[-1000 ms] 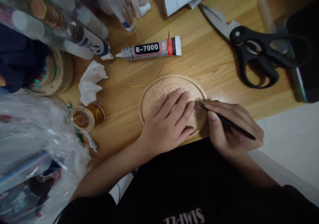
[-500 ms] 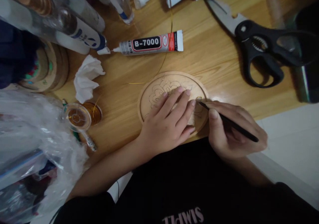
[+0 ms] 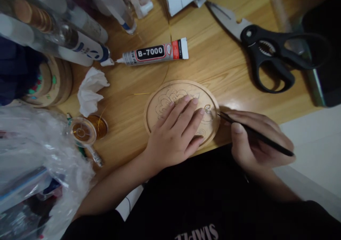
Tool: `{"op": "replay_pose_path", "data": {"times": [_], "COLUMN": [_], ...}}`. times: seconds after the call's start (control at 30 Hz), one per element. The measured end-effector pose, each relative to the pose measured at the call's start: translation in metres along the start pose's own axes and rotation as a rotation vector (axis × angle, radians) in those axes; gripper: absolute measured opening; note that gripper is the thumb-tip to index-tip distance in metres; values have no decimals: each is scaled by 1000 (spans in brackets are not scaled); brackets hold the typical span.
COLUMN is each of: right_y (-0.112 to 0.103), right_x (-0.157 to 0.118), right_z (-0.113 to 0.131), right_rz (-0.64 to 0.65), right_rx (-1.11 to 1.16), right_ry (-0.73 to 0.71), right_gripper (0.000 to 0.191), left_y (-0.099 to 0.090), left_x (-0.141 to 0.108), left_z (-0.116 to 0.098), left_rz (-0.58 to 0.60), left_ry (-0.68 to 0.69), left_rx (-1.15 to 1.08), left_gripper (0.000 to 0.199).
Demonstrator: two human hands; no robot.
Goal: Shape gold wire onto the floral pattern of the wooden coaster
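Note:
My left hand [image 3: 174, 133] lies flat on a round wooden plate [image 3: 147, 117], fingers stretched out, covering part of a pencilled flower drawing. On the plate's right side, just past my fingertips, sits a small bent piece of gold wire [image 3: 207, 108] along the drawn lines. My right hand [image 3: 259, 137] pinches a pair of black tweezers [image 3: 255, 135], whose tips are at the plate's right rim, apart from the wire piece. Whether the tips hold anything is too small to tell.
Beyond the plate lie a B-7000 glue tube [image 3: 154, 53] and black-handled scissors [image 3: 266, 49]. Left are a spool of gold wire [image 3: 97, 126], crumpled tissue [image 3: 92, 90], bottles [image 3: 89, 46] and a plastic bag [image 3: 53, 154]. A dark phone-like object [image 3: 325, 55] lies at far right.
My right hand has drawn the tweezers back to the right, away from the gold wire piece. My left hand remains flat on the plate. The whole view has shifted slightly.

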State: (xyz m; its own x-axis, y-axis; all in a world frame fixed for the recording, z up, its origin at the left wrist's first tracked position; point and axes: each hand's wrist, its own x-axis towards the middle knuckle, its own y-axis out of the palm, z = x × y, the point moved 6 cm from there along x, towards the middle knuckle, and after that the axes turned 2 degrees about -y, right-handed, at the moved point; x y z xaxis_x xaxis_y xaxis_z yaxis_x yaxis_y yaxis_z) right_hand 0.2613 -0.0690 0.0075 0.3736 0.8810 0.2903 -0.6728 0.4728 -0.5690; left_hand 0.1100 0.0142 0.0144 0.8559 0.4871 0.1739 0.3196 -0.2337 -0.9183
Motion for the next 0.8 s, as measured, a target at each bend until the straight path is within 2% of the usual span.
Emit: {"op": "replay_pose_path", "data": {"times": [0.2,0.43,0.8], "right_y": [7,9,10], "right_x": [10,14,14], "right_z": [16,19,20], "right_rz": [53,64,59], "right_rx": [10,14,-21], "right_ry": [-156,-184,-154], "right_gripper": [48,49,47], "left_y": [0,0,0], "left_x": [0,0,1], "left_z": [0,0,-1], "left_rz": [-14,-5,13], "left_ry": [-3,-7,2], "left_rx": [-25,-7,25], "left_gripper": [53,51,51]}}
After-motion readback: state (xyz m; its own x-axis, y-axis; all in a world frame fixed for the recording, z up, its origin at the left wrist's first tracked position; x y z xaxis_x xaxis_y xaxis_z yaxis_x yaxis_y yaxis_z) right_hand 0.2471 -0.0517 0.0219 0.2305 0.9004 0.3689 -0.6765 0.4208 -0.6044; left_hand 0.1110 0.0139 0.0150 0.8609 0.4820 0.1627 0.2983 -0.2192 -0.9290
